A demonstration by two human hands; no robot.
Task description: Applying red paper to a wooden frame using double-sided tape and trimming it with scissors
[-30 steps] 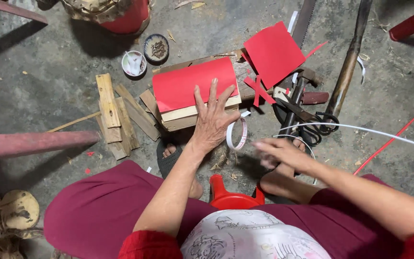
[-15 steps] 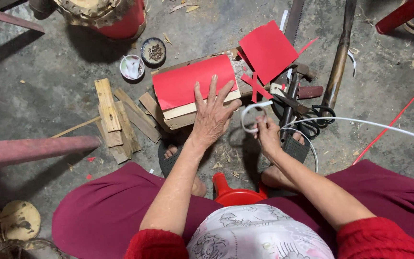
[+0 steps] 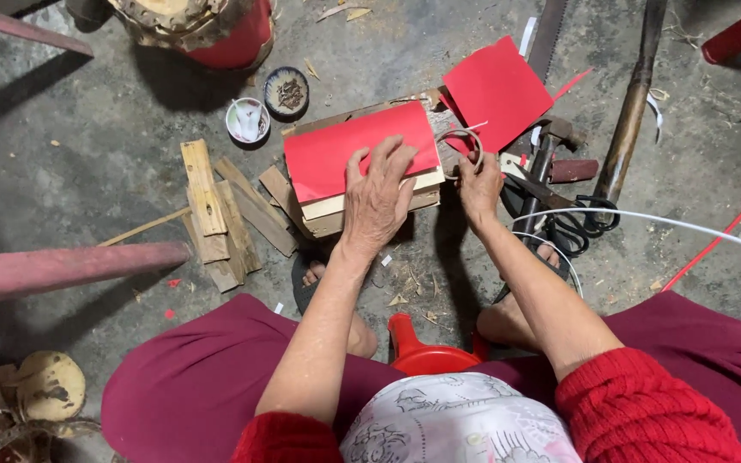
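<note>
- The left hand (image 3: 379, 201) lay flat, fingers spread, pressing on the red paper sheet (image 3: 349, 154) that covered the top of a wooden block (image 3: 370, 206) on the concrete floor (image 3: 87, 171); it gripped nothing, only held the sheet down.
- The right hand (image 3: 479, 184) was pinched around a pale bent strip loop (image 3: 465, 141) at the right end of the block, just beside the sheet's edge.
- Judged from this, the paper was already laid over the block and the loop already formed, so the work looked part-way along; whether the loop was fixed to anything could not be told.
- A second red paper sheet (image 3: 495, 90) lay loose to the upper right, touching the block's far corner, apparently not yet used.
- Black scissors (image 3: 581, 227), a hammer (image 3: 551, 150) and a saw blade (image 3: 546, 39) lay just right of the hands, untouched.
- A long white strip (image 3: 688, 225) ran off to the right edge, seemingly uncut stock.
- Offcut wooden slats (image 3: 216, 210) lay piled left of the block, and two small bowls (image 3: 248, 120) stood beyond it; their contents were unclear.
- A red stool (image 3: 426, 351) showed between the person's knees.
</note>
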